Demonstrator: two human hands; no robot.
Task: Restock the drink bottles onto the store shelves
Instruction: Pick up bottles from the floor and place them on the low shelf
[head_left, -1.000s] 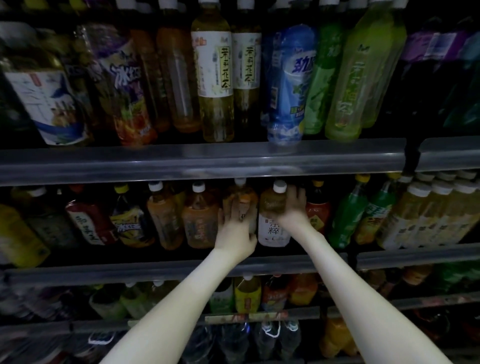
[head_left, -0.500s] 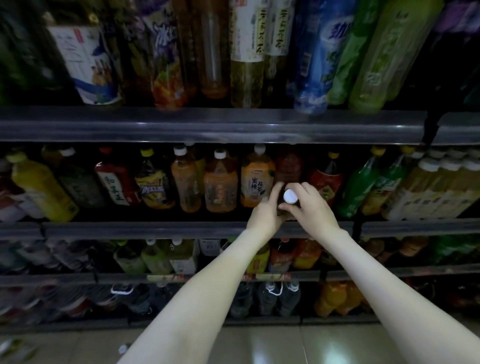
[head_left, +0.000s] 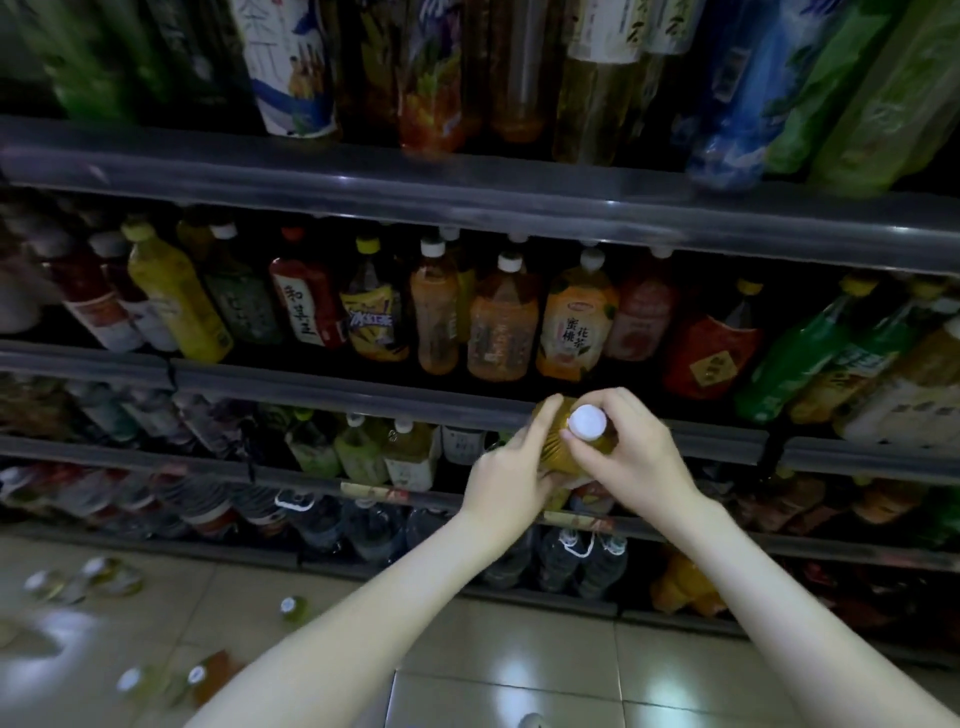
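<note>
Holding one amber bottle (head_left: 555, 446) in both hands, out in front of the middle shelf rail (head_left: 337, 382), just below the row of orange tea bottles (head_left: 501, 322). Its white cap (head_left: 587, 422) points back at my camera; the long axis runs away from me, toward the shelves and downward. Left hand (head_left: 511, 483) is curled round the bottle's left side, fingers up along the shoulder. Right hand (head_left: 636, 460) pinches the neck just under the cap. Lower half of the bottle is hidden behind both hands, label not visible. I can't tell if its base touches the rail. Top-shelf bottles (head_left: 291, 67) are cut off and blurred. Loose bottles (head_left: 106, 571) stand on the floor tiles (head_left: 519, 670) lower left, smeared, only their caps readable.
</note>
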